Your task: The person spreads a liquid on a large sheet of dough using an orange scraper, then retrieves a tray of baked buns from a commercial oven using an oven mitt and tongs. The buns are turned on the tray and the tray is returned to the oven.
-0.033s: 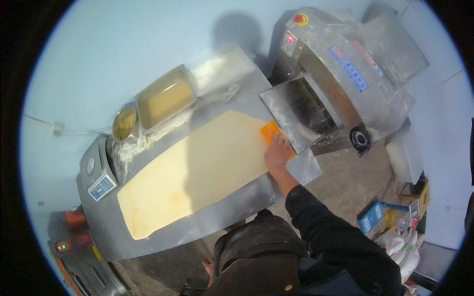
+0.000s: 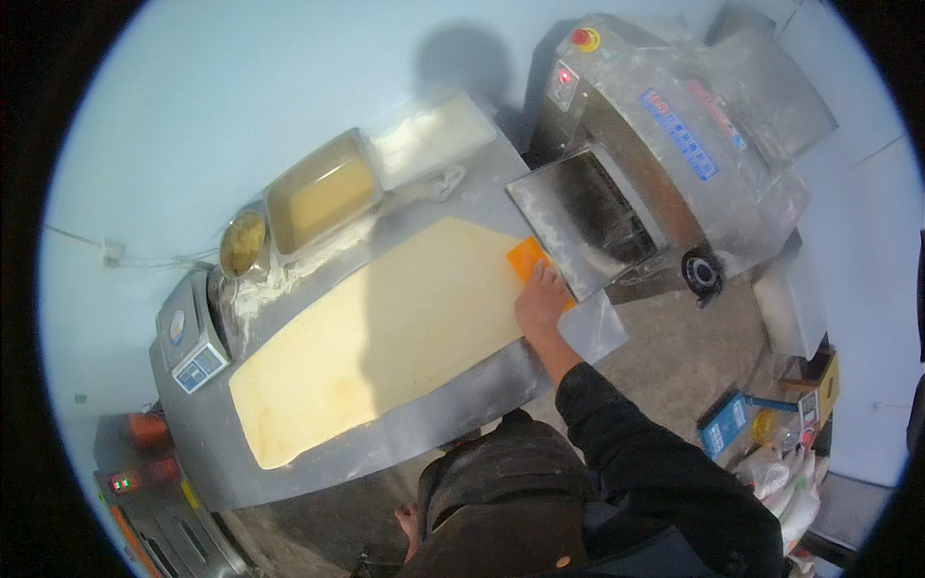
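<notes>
A long sheet of pale yellow dough point(image 2: 385, 337) lies flat along the steel table point(image 2: 434, 424). At its right end my right hand point(image 2: 541, 297) presses on an orange plastic scraper point(image 2: 528, 255), right by the sloping feed tray point(image 2: 568, 222) of a steel dough-rolling machine point(image 2: 674, 144). My right sleeve is black. A small part of my left hand point(image 2: 407, 525) shows low beside my dark apron. Whether it holds anything is hidden.
Along the table's far edge stand a steel pan of yellow filling point(image 2: 323, 193), a tray of white flour point(image 2: 429, 140), a round bowl point(image 2: 241, 241) and a small scale point(image 2: 193, 337). Loose flour is scattered near them. Boxes and bags point(image 2: 761, 443) sit on the floor at right.
</notes>
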Demonstrator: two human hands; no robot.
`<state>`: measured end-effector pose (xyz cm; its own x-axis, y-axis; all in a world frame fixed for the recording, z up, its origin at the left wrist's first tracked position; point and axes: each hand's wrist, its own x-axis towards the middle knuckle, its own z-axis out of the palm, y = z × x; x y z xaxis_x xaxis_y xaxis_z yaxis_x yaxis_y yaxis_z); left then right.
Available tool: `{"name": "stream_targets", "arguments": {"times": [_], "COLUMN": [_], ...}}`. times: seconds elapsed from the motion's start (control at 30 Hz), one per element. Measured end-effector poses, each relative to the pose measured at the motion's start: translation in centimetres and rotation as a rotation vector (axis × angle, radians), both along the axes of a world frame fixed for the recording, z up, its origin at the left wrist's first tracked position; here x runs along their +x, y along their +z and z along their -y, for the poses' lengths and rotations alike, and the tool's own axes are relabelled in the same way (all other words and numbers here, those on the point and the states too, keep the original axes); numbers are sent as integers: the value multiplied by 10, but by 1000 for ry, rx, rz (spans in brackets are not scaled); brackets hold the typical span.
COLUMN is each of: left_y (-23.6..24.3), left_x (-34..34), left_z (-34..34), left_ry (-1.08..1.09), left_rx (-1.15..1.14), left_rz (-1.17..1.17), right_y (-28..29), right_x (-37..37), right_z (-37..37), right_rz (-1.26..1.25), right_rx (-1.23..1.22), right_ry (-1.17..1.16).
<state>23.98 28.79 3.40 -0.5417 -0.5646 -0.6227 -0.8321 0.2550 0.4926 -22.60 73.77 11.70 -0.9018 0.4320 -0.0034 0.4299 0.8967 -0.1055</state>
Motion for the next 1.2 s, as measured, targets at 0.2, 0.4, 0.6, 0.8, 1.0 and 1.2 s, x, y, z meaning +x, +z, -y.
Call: {"name": "stream_targets", "arguments": {"times": [0.2,0.4,0.6,0.8,1.0,1.2], "left_y": [-4,-7,40,12,18,6], "left_x": [-23,-53,-114,-129,-100,-99], "left_z": [-2,-4,-43,-55,-63,-64], "left_ry": [-48,-69,-86,-108,-62,91], "left_rx": [-24,-65,0,175,31,238], "left_rz": [-96,-246,-511,-571,-400,-445], "right_y": [-11,6,33,-18,-11,-7], "right_x": [29,68,32,29,35,15], "right_z": [11,8,-55,-147,-157,-202], "right_rz": [25,107,56,-155,-97,-146], "right_rx": [122,4,-555,-1947,-1941,-1627], "right_ry": [121,301,-82,-532,-432,-137]}}
